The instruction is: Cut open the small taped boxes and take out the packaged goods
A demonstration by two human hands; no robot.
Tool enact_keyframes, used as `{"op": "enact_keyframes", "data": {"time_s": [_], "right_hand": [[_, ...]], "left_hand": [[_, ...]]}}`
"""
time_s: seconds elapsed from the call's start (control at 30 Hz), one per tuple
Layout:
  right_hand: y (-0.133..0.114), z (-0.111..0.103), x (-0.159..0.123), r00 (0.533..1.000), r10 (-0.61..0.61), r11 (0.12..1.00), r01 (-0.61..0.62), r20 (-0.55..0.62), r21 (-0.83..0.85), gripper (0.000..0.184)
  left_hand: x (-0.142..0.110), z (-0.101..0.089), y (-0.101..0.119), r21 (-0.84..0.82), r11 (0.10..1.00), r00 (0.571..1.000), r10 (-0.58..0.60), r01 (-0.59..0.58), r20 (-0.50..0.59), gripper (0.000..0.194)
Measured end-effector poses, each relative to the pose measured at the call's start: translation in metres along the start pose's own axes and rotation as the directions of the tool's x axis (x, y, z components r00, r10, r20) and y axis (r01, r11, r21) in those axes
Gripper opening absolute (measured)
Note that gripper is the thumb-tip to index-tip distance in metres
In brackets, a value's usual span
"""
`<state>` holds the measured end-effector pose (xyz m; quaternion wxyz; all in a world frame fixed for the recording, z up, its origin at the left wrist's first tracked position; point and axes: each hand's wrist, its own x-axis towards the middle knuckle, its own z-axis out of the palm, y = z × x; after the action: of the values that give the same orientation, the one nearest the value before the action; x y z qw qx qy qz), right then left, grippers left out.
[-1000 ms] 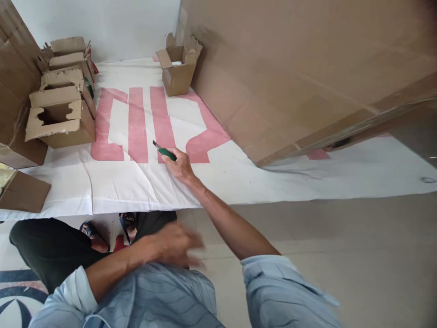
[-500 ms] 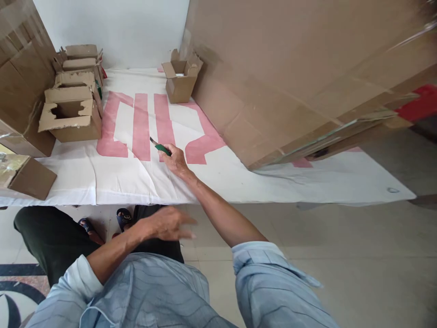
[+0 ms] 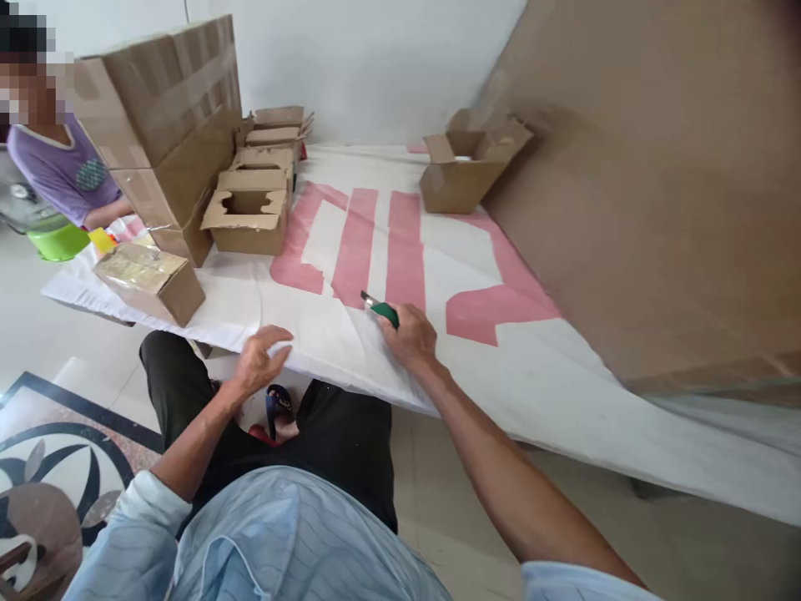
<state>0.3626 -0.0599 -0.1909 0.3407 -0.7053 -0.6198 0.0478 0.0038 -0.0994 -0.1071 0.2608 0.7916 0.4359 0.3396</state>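
My right hand (image 3: pixel 411 338) is wrapped round a green box cutter (image 3: pixel 385 314), its blade end pointing away to the left, over the white cloth with red print (image 3: pixel 300 325). At the table's front edge is my left hand (image 3: pixel 263 361), with fingers and thumb apart and nothing between them. Nearest to it stands a small taped cardboard box (image 3: pixel 178 288), its top covered with clear tape. Further back, an open small carton (image 3: pixel 244 238) with torn flaps heads a row of similar ones.
Stacked taped cartons (image 3: pixel 181 150) rise at the left. A huge cardboard box (image 3: pixel 657 192) blocks the right side, with another open small box (image 3: pixel 460 184) against it. A person in a purple top (image 3: pixel 62 179) sits beyond the left end, near a green basin (image 3: pixel 59 242).
The view has swung left, bringing the person and the carton stack into sight. My left hand has moved from before my body to the table edge. The right hand keeps the box cutter.
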Motion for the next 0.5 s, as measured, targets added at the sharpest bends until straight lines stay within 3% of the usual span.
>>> {"op": "enact_keyframes", "data": {"time_s": [0.1,0.2,0.3,0.4,0.43,0.47,0.5], "right_hand": [[-0.003,0.005,-0.007,1.0,-0.007,0.999,0.007,-0.006,-0.036,0.031],[-0.008,0.003,-0.009,1.0,-0.009,0.997,0.01,0.011,-0.074,0.034],[-0.01,0.002,-0.009,1.0,-0.003,0.995,0.006,0.022,-0.104,0.037],[-0.013,0.001,-0.009,1.0,-0.011,0.996,0.011,-0.003,-0.092,0.037],[-0.013,0.001,-0.009,1.0,-0.016,0.996,0.015,-0.009,-0.083,0.036],[-0.014,0.001,-0.009,1.0,-0.023,0.997,0.022,-0.012,-0.075,0.034],[-0.014,0.001,-0.009,0.999,-0.032,0.997,0.031,-0.012,-0.069,0.033]], "left_hand": [[-0.003,-0.065,-0.012,0.33,0.938,0.963,-0.012,0.104,-0.271,0.02],[0.002,-0.141,-0.02,0.535,0.8,0.85,0.063,0.27,-0.522,0.019],[0.018,-0.218,-0.034,0.479,0.768,0.684,0.074,0.425,-0.726,0.039],[0.036,-0.277,-0.055,0.228,0.72,0.491,-0.178,0.656,-0.853,0.062],[0.041,-0.29,-0.063,0.167,0.693,0.457,-0.258,0.702,-0.851,0.064],[0.045,-0.3,-0.071,0.139,0.678,0.46,-0.32,0.722,-0.828,0.059],[0.048,-0.306,-0.078,0.142,0.674,0.49,-0.36,0.725,-0.794,0.052]]}}
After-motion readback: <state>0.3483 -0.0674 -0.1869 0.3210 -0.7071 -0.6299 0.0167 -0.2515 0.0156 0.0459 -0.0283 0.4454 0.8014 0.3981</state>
